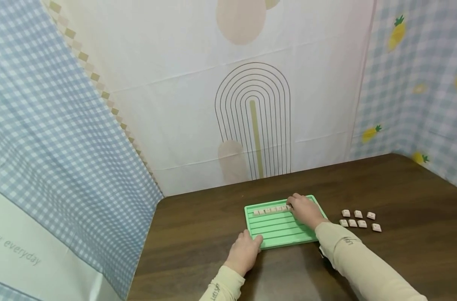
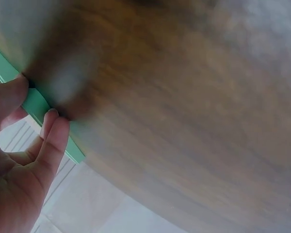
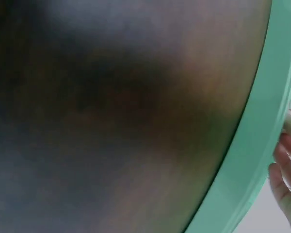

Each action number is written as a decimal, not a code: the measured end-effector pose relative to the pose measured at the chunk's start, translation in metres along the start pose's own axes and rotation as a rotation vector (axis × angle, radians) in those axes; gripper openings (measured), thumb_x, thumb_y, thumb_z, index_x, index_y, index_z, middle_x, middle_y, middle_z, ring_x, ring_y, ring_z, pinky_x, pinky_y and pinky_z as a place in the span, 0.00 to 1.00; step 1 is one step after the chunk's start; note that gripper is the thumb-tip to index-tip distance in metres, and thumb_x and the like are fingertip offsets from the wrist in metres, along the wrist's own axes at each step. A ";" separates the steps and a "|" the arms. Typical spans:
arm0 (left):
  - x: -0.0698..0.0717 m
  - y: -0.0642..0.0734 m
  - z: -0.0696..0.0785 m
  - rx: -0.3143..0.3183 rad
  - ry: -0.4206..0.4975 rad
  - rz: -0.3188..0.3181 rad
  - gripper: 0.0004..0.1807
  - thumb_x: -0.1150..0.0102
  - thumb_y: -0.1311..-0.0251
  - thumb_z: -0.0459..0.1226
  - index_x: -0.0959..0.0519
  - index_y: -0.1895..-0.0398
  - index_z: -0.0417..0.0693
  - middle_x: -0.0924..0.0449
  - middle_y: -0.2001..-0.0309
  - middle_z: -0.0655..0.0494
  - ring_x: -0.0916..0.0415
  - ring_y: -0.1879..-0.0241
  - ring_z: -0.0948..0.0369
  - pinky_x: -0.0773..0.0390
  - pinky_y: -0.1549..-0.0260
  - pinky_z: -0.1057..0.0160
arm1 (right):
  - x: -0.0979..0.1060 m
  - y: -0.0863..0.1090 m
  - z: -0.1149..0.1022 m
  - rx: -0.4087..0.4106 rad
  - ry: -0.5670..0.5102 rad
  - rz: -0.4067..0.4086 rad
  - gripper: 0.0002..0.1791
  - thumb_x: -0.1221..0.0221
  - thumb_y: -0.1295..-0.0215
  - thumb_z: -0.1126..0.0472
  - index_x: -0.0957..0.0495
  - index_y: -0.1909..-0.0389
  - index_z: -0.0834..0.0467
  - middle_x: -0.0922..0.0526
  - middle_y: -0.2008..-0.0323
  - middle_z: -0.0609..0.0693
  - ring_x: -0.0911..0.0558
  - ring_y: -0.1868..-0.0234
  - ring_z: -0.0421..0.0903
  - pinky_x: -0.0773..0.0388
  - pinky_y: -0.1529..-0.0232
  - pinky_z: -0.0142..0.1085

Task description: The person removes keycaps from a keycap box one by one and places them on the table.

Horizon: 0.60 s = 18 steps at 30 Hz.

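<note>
A light green ridged tray (image 1: 285,240) lies on the table with a row of white keycaps (image 1: 267,211) along its far channel. My left hand (image 1: 244,253) grips the tray's near left corner; in the left wrist view its thumb and fingertips are on the green rim (image 2: 37,104). Over the far right part of the tray, my right hand (image 1: 304,210) bends its fingers down at the row's right end. It pinches a keycap (image 1: 288,207) there, mostly covered by the fingertips. The tray's outer wall (image 3: 254,141) fills the right side of the right wrist view.
Several loose keycaps (image 1: 352,223) lie in two rough rows on the brown wooden table (image 1: 198,234), right of the tray. A white printed cloth (image 1: 183,125) hangs behind the table, with checked blue curtains (image 1: 81,138) at both sides.
</note>
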State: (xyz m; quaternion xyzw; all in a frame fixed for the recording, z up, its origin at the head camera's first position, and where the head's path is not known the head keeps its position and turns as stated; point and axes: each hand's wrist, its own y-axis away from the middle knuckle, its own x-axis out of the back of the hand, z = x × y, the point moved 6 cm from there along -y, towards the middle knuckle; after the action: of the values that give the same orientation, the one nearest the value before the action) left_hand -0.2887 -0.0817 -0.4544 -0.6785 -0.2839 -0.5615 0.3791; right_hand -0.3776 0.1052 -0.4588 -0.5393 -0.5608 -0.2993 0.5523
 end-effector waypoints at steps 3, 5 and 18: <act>-0.001 0.001 -0.001 0.008 0.008 0.002 0.11 0.39 0.46 0.42 0.30 0.66 0.51 0.30 0.70 0.47 0.29 0.70 0.55 0.28 0.82 0.64 | 0.001 0.000 -0.001 -0.010 0.017 0.019 0.07 0.41 0.40 0.62 0.21 0.61 0.58 0.21 0.65 0.52 0.21 0.67 0.48 0.24 0.70 0.39; -0.001 0.001 0.001 0.003 0.007 0.005 0.11 0.38 0.46 0.42 0.30 0.66 0.51 0.31 0.70 0.47 0.29 0.71 0.55 0.28 0.83 0.64 | 0.005 0.004 0.000 -0.025 0.019 0.045 0.08 0.41 0.40 0.61 0.21 0.61 0.58 0.21 0.65 0.52 0.21 0.66 0.48 0.23 0.70 0.40; -0.006 0.002 -0.001 0.000 -0.014 -0.009 0.11 0.40 0.45 0.42 0.30 0.64 0.51 0.31 0.70 0.47 0.29 0.70 0.55 0.27 0.82 0.64 | 0.062 0.042 0.033 -0.062 -0.063 0.093 0.10 0.42 0.38 0.59 0.21 0.58 0.58 0.20 0.63 0.52 0.22 0.66 0.47 0.26 0.73 0.40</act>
State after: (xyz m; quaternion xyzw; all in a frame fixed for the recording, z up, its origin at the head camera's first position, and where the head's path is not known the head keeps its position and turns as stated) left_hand -0.2889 -0.0836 -0.4601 -0.6811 -0.2893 -0.5587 0.3745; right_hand -0.3360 0.1625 -0.4185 -0.5906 -0.5427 -0.2735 0.5309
